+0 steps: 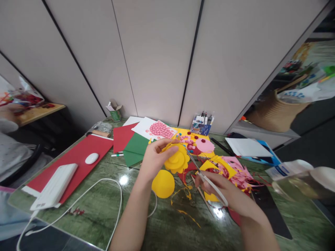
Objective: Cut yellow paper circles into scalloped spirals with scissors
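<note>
Between the fingers of my left hand point(161, 153) is a yellow paper spiral point(178, 159) with a wavy edge, held above the table. My right hand point(217, 186) is closed around the white handles of a pair of scissors point(202, 173). Their blades point up and left, close to the spiral's right edge; whether they touch the paper I cannot tell. Below the spiral a plain yellow paper circle point(163, 184) lies flat. Thin yellow paper strips point(188, 192) are scattered to its right, and a pencil point(202, 195) lies under my right hand.
Yellow and pink paper scraps point(238, 170) pile up at right, near a clear container point(300, 181). Green sheets point(136, 150) and a white card with pink dots point(154, 128) lie behind. A white power bank point(54, 184) with a cable sits at left. Another person's sleeve point(15, 150) shows far left.
</note>
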The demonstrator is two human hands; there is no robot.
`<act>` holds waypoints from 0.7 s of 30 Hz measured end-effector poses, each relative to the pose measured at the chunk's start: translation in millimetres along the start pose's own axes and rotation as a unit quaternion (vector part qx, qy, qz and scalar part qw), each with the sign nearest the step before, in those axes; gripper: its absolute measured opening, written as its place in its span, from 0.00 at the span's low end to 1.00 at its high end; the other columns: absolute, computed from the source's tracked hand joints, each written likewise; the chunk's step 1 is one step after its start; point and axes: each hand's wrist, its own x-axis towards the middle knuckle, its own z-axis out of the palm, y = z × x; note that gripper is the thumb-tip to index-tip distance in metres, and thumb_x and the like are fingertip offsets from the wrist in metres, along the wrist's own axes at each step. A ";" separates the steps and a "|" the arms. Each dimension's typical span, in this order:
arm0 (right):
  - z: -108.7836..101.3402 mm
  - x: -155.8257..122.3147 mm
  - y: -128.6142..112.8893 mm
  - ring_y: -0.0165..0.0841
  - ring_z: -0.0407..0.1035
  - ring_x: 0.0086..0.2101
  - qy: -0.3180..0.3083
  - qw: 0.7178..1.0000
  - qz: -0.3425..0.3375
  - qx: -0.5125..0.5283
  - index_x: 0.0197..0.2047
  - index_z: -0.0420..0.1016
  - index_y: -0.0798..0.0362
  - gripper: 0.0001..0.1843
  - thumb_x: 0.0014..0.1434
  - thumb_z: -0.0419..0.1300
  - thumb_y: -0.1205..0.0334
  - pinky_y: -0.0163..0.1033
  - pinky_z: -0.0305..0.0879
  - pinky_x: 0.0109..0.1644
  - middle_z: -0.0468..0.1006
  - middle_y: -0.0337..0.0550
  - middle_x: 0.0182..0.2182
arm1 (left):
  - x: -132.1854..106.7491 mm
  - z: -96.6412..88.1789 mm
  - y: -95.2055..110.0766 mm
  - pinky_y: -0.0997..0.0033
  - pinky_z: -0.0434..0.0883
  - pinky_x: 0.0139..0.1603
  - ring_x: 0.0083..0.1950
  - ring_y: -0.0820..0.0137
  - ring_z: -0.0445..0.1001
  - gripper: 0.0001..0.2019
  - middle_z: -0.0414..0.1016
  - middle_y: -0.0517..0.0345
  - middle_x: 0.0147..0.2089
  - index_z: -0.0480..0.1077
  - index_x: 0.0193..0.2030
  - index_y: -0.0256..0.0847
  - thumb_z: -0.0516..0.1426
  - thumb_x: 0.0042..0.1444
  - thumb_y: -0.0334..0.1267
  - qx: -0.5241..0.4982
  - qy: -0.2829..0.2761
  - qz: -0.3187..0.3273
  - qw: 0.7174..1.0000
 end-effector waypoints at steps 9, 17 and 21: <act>5.7 2.0 -7.2 0.36 0.64 0.31 0.040 0.999 0.000 0.016 0.34 0.73 0.52 0.23 0.59 0.50 0.40 0.37 0.63 0.33 0.72 0.42 0.28 | -1.0 16.2 -7.9 0.75 0.67 0.26 0.24 0.74 0.69 0.11 0.71 0.61 0.24 0.70 0.27 0.34 0.65 0.42 0.39 -0.107 0.075 0.010 0.991; 4.8 -0.1 -10.0 0.37 0.64 0.33 0.037 0.999 -0.012 0.017 0.33 0.73 0.52 0.25 0.58 0.50 0.39 0.38 0.63 0.35 0.72 0.43 0.29 | -1.9 11.0 -10.4 0.78 0.62 0.21 0.21 0.78 0.63 0.13 0.64 0.64 0.20 0.64 0.21 0.36 0.64 0.43 0.39 -0.058 0.056 -0.002 0.997; 4.7 -1.5 -8.3 0.38 0.65 0.34 0.038 0.999 -0.001 0.024 0.33 0.73 0.51 0.23 0.59 0.50 0.41 0.39 0.63 0.36 0.72 0.43 0.30 | -2.0 10.7 -10.2 0.77 0.63 0.23 0.22 0.77 0.65 0.12 0.66 0.63 0.22 0.67 0.24 0.35 0.64 0.44 0.40 -0.042 0.049 -0.007 0.998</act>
